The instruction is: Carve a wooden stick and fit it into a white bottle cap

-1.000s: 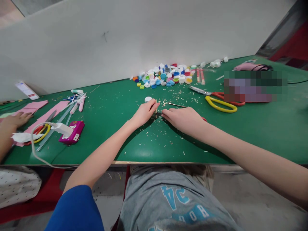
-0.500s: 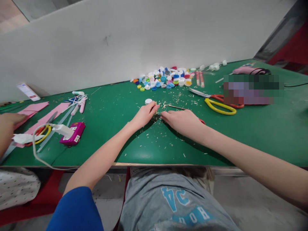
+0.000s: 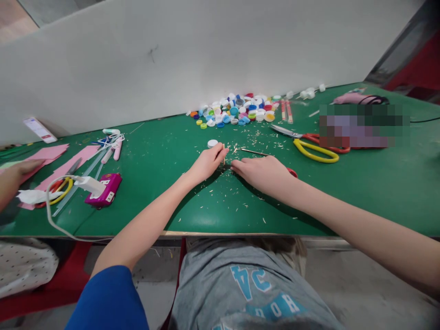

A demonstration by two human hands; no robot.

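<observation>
My left hand [image 3: 206,162] is closed, pinching a thin pale wooden stick [image 3: 224,156] that stands upright from the fingers. Just to its right, my right hand [image 3: 263,173] has its fingers pressed together on a small dark blade [image 3: 227,167], mostly hidden at the fingertips and close to the stick. A thin metal rod [image 3: 252,152] lies behind the right hand, and a bit of red handle [image 3: 292,172] shows past the knuckles. Pale wood shavings [image 3: 240,192] are scattered around both hands. A white bottle cap [image 3: 212,143] lies just beyond the left hand.
A heap of coloured bottle caps [image 3: 237,111] lies against the wall. Scissors with yellow and red handles [image 3: 316,152] are at right. Leftward are a purple power socket [image 3: 106,190], glue guns [image 3: 118,149], pink paper [image 3: 74,165] and another person's hand [image 3: 20,176].
My two hands stay nearly in place; the right has shifted very slightly right, and less of the dark blade shows. The other person's hand at far left has moved slightly.
</observation>
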